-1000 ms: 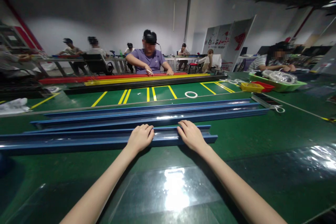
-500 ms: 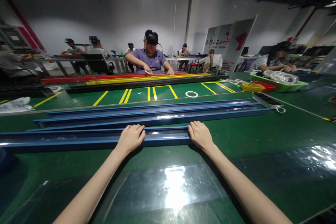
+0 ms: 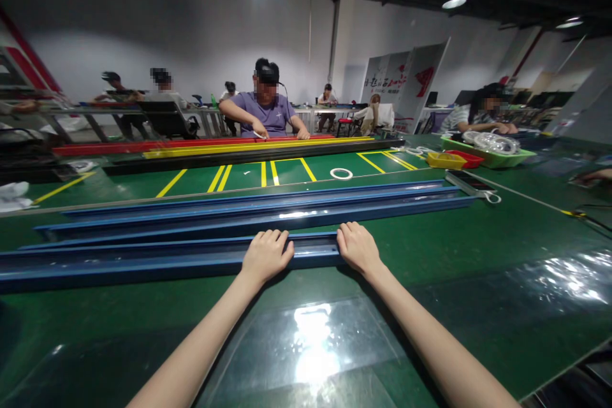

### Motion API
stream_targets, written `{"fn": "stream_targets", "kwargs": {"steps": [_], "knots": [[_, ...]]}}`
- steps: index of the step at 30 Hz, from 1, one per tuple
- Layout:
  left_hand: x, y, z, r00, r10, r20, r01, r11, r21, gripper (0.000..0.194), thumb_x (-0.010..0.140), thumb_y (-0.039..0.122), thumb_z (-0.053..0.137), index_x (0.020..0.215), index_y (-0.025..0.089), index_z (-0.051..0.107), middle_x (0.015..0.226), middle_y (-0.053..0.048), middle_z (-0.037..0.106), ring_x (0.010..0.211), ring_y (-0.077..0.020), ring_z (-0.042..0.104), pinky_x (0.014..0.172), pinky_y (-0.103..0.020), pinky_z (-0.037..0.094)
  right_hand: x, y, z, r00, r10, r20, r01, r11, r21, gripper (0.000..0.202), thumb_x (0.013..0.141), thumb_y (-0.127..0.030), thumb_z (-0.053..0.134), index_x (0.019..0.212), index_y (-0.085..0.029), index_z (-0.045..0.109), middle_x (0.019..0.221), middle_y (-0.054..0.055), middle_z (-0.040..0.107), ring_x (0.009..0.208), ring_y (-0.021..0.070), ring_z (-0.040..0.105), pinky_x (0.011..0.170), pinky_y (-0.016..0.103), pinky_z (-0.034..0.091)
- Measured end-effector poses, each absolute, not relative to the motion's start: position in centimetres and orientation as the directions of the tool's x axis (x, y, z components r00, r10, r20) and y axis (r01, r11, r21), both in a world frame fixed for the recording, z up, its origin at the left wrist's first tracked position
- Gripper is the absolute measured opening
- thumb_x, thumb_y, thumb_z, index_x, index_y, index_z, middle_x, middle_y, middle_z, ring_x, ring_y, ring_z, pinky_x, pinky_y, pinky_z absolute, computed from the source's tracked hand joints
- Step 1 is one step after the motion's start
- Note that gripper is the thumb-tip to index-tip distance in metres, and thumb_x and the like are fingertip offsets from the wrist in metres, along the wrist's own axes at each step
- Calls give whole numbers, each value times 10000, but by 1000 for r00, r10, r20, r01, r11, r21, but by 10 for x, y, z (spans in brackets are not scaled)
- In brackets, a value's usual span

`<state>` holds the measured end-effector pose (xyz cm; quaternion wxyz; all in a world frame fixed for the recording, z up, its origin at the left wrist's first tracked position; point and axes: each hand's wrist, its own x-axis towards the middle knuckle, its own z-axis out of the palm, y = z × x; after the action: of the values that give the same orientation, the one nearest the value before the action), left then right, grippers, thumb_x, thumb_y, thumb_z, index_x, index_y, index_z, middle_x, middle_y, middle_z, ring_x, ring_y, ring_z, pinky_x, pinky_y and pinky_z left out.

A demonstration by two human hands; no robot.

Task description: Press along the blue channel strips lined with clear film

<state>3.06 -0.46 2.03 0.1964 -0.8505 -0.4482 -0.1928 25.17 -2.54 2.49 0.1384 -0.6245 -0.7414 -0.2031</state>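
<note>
A long blue channel-shaped rail [image 3: 143, 259] lies across the green table in front of me and runs out of view at the left. My left hand [image 3: 268, 256] is closed over it, fingers curled across the far edge. At its right end my right hand [image 3: 357, 246] grips it the same way, thumb on the near side. A short stretch of the rail shows between the two hands. Just beyond lie more blue rails [image 3: 296, 210], side by side and apart from my hands.
Clear plastic sheeting [image 3: 258, 350] covers the near table. Farther off are a white ring [image 3: 341, 174], a phone-like device [image 3: 471, 183], a green basket [image 3: 514, 159] of clear coils and a yellow tray [image 3: 444, 160]. A co-worker [image 3: 262, 108] sits behind red, yellow and black rails [image 3: 268, 151].
My left hand has slid right along the blue rail, closer to my right hand. The right hand keeps its grip at the end. The whole view has shifted slightly.
</note>
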Motion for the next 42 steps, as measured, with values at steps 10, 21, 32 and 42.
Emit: {"fn": "stream_targets", "kwargs": {"steps": [10, 21, 32, 42], "knots": [[28, 0, 19, 540, 660, 522, 822, -547, -159, 285, 822, 272, 361, 873, 135, 605, 721, -71, 627, 687, -187, 565, 640, -302, 384, 252, -22, 24, -161, 877, 452, 985, 117, 123, 310, 882, -240, 270, 741, -160, 534, 737, 62, 588, 729, 167, 494, 681, 265, 272], [32, -3, 12, 477, 665, 576, 847, -522, -99, 304, 826, 230, 334, 905, 139, 613, 786, -89, 631, 766, -203, 563, 698, -322, 399, 257, -22, 22, -187, 869, 457, 982, 156, 106, 333, 892, -252, 253, 763, -170, 549, 764, 63, 592, 762, 170, 488, 698, 267, 274], [32, -2, 10, 475, 651, 592, 842, -531, -91, 296, 835, 232, 347, 921, 133, 613, 818, -87, 637, 802, -198, 570, 728, -325, 410, 259, -26, 22, -213, 863, 457, 977, 189, 98, 365, 897, -262, 238, 863, -155, 585, 784, 70, 594, 784, 169, 502, 726, 262, 300], [30, -2, 9, 484, 615, 622, 825, -557, -91, 299, 840, 210, 339, 959, 131, 602, 877, -89, 620, 818, -200, 555, 723, -331, 417, 263, -35, 22, -365, 779, 511, 931, 313, 187, 397, 886, -342, 295, 1078, -106, 550, 1110, 143, 564, 1021, 225, 472, 869, 345, 312]]}}
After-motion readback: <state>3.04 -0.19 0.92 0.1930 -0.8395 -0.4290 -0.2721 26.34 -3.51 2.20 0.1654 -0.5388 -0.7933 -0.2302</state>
